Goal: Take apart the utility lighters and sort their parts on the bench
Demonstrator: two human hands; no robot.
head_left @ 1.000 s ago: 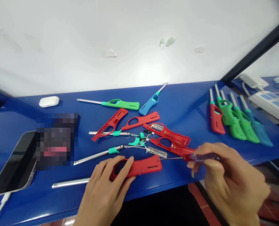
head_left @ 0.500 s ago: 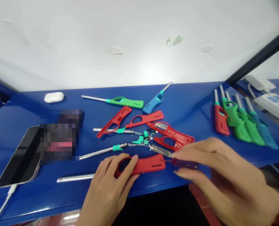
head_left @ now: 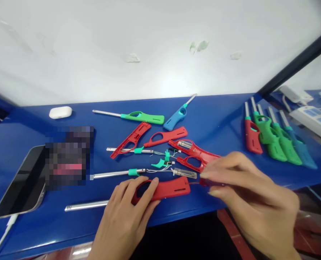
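My left hand (head_left: pixel 125 207) is closed around the trigger end of a red gas lighter (head_left: pixel 171 189), pressing it flat on the table near the front edge. Its metal tube (head_left: pixel 87 205) sticks out to the left of the hand. Between thumb and fingertips, my right hand (head_left: pixel 254 196) pinches the dark red handle of a screwdriver (head_left: pixel 212 181). The thin shaft points left and meets the lighter's butt end. Just behind lies a clear fuel tank (head_left: pixel 185 173), wired to a loose metal tube (head_left: pixel 111 174). Open red shell halves (head_left: pixel 195 153) are close to my right fingers.
Farther back lie a green lighter (head_left: pixel 149 118), a blue lighter (head_left: pixel 175 117) and more red shell pieces (head_left: pixel 167 136). Several lighters (head_left: pixel 254 139) stand in a row at right. A phone (head_left: pixel 21 180), a blurred-out item (head_left: pixel 68 159) and a white case (head_left: pixel 60 112) are at left.
My right hand has turned and shifted slightly, still on the screwdriver. The loose tube and green trigger behind the lighter have moved a little. My left hand stays in place.
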